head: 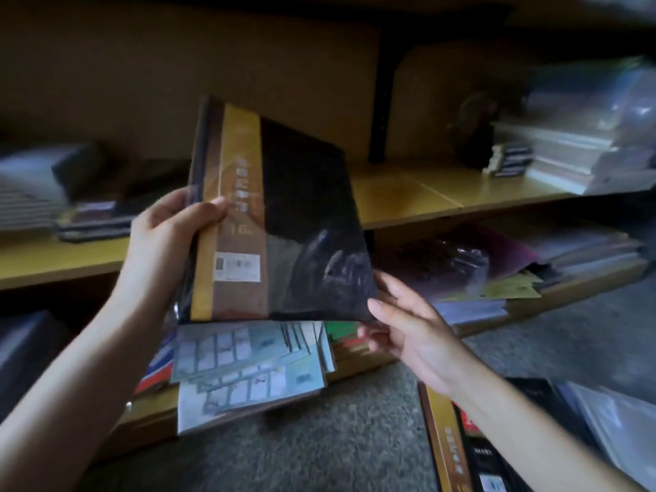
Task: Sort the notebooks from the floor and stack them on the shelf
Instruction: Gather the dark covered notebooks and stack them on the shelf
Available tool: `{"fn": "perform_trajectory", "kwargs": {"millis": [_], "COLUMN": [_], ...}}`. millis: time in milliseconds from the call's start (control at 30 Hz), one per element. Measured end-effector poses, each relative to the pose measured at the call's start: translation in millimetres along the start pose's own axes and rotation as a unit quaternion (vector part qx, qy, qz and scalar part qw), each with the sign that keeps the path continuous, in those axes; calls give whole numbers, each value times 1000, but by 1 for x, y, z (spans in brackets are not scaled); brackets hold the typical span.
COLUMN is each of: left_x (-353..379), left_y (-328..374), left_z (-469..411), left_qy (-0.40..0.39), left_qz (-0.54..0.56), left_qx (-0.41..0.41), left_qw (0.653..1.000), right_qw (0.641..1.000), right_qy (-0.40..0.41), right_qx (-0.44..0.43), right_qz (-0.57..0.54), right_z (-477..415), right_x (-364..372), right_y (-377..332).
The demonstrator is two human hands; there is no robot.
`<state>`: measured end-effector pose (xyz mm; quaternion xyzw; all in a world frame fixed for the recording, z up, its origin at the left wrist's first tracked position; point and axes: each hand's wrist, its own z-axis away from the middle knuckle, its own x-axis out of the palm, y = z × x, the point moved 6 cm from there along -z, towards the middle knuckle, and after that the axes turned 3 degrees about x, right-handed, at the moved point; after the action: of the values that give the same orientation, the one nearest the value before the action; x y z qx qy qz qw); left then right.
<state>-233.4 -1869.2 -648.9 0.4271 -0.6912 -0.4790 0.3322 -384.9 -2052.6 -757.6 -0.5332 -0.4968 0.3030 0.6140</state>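
Observation:
A dark notebook pack (284, 214) with a gold band and a white barcode label stands upright in front of the wooden shelf (419, 197). My left hand (167, 236) grips its left edge, thumb across the gold band. My right hand (408, 324) is at the pack's lower right corner with fingers spread, touching or just below it. More black and gold notebooks (468, 445) lie on the grey carpet at the lower right.
Pale green booklets (248, 367) lie fanned on the bottom shelf under the pack. Stacks of books (553, 150) fill the right of the middle shelf, others (64, 204) the left. Plastic-wrapped packs (461, 264) sit on the lower right shelf.

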Motion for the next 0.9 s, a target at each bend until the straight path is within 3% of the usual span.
{"fn": "perform_trajectory", "kwargs": {"millis": [100, 300, 367, 467, 500, 567, 667, 767, 900], "left_x": [-26, -65, -72, -83, -90, -100, -94, -79, -86], "left_y": [-7, -29, -32, -34, -35, -25, -8, -7, -18], "left_z": [-13, -43, -48, -54, -57, -58, -51, -47, -59], "left_qy": [58, 131, 126, 99, 94, 73, 6, -32, 21], "left_qz": [23, 141, 147, 124, 82, -119, -444, -551, -625], "left_qx": [-40, -154, -157, -138, -123, -73, 19, 79, 119], "left_qw": [997, 969, 968, 978, 985, 988, 896, 830, 771], "right_qw": [999, 999, 998, 999, 998, 998, 995, 986, 965], "right_qy": [-38, -13, 4, 15, 17, 23, 11, 12, 31], "right_qx": [-9, -6, 10, 24, 23, 23, 7, -11, -39], "right_qz": [-9, -49, -54, 30, 47, 51, 96, 167, 256], "right_z": [-32, -96, -114, -132, -136, -140, -144, -152, -164], "right_x": [21, 59, 70, 83, 85, 87, 94, 105, 121], "right_y": [-12, -28, -26, -24, -24, -25, -25, -25, -29]}}
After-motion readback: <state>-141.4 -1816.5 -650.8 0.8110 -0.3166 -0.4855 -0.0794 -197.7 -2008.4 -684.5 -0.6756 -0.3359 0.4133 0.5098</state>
